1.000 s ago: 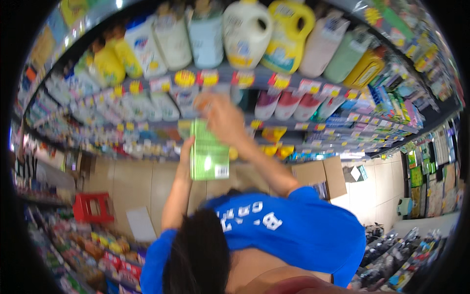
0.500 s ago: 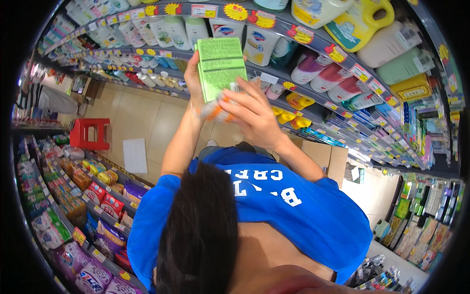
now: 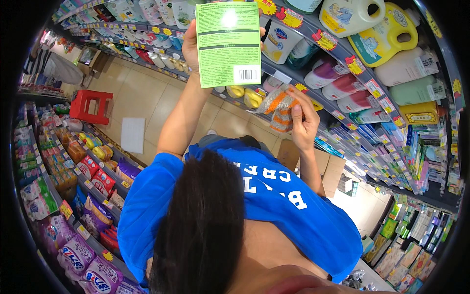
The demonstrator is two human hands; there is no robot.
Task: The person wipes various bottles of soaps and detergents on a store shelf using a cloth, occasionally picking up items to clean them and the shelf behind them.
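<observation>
My left hand (image 3: pixel 190 48) grips a flat green box (image 3: pixel 223 61) by its left edge and holds it up in front of the far shelf. The box's broad printed face, with a white barcode patch, is turned up toward me. Lower and to the right, my right hand (image 3: pixel 306 121) pinches a crumpled grey cloth with orange stripes (image 3: pixel 280 111), apart from the box. The cloth looks knitted. Fingertips show at the box's right edge, so the left hand spans its back.
Shelves of bottles (image 3: pixel 360 98) curve around the far and right sides. A red stool (image 3: pixel 91 106) and a white sheet (image 3: pixel 133 134) are on the tiled floor. Bagged goods (image 3: pixel 95 206) fill the left shelves; a cardboard box (image 3: pixel 318 164) stands beyond my right arm.
My left hand has raised the green box, and its broad printed face now shows. My right hand, with the striped cloth, has moved off the box to the right.
</observation>
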